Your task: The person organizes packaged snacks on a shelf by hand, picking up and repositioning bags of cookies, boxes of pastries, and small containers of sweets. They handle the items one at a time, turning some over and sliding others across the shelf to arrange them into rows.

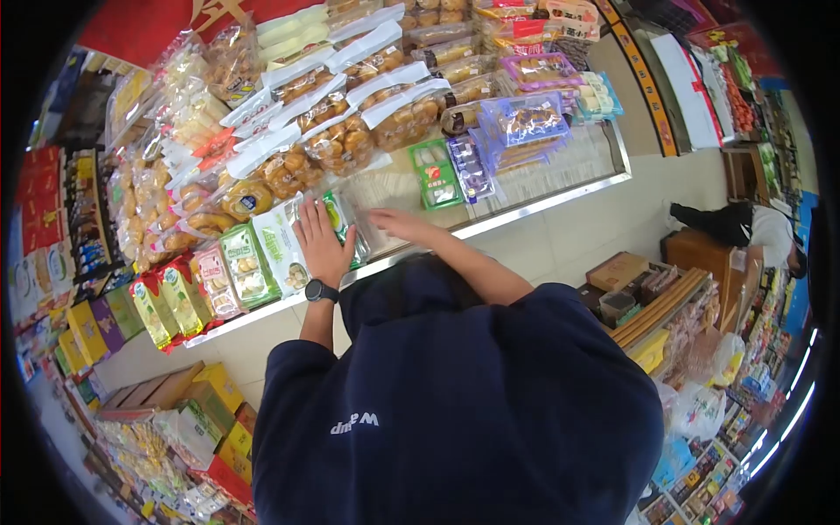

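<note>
My left hand (pixel 325 242), with a dark watch (pixel 321 290) on its wrist, lies flat with fingers outstretched. It rests over the edges of a white-and-green packet (pixel 281 247) and a green packet (pixel 338 215) at the shelf's front. My right hand (pixel 401 226) is a little to the right, over the shelf's front part. Its fingers stretch toward the green packet, with no object visible in them. Green-and-clear packs (pixel 247 262) and a pink pack (pixel 216 278) stand left of my left hand. Right of my right hand are a green tray pack (pixel 435 174) and a purple pack (pixel 471 166).
Bagged baked goods (pixel 339 144) fill the shelf behind my hands. Purple packs (pixel 525 127) are stacked at the right. A metal rim (pixel 525 208) edges the shelf. Cardboard boxes (pixel 618 271) stand behind on the right. Another person (pixel 770 234) is at far right.
</note>
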`<state>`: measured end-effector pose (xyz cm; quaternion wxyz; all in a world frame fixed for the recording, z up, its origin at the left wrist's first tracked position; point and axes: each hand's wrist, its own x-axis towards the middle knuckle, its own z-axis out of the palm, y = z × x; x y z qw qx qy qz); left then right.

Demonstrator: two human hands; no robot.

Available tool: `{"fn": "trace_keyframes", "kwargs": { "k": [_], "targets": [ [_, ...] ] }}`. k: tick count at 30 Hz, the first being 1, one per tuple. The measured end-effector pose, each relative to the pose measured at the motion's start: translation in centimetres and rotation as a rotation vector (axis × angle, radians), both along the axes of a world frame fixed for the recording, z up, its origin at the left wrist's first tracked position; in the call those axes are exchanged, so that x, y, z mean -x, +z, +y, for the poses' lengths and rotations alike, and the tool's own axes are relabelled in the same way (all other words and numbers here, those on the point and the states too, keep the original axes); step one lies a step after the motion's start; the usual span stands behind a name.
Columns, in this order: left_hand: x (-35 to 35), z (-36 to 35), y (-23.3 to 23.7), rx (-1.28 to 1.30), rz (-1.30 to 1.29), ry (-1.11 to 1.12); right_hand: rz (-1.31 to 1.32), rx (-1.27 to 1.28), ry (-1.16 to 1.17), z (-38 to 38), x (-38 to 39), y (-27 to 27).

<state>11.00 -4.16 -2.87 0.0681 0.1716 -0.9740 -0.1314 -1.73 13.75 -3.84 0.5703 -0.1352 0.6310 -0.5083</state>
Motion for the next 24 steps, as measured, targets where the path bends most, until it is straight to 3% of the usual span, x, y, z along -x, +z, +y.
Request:
{"fn": "trace_keyframes", "kwargs": {
  "k": [2,6,8,12,13,16,18,21,24],
  "targets": [
    [0.3,0.5,0.4,0.025,-0.029,0.015,0.219,-0.041,-0.008,3.7,1.2,-4.6],
    [1.8,3.5,1.3,0.061,0.044,0.132,0.013,-0.049,-0.222,13.2,4.9,-3.6],
    [3.4,6.1,2.1,0.037,0.147,0.180,0.048,-0.049,-0.273,18.2,6.8,-4.6],
    [6.9,13.9,0.2,-0.231,0.173,0.117,0.427,-0.337,-0.416,24.4,9.0,-8.2],
    [7.9,16.1,-0.8,-0.364,0.172,0.125,0.522,-0.386,-0.442,24.9,9.5,-8.9],
    [10.0,20.4,-6.6,-0.745,0.130,0.202,0.457,-0.282,-0.393,23.8,10.5,-8.5],
    [10.9,21.0,-7.5,-0.915,0.181,0.192,0.531,-0.312,-0.300,22.8,11.2,-9.7],
    [10.8,20.3,-7.9,-1.013,0.186,0.205,0.494,-0.343,-0.257,21.5,11.6,-8.7],
    [10.6,19.5,-9.1,-1.069,0.120,0.236,0.268,-0.281,-0.248,21.1,11.8,-7.0]
  ]
}}
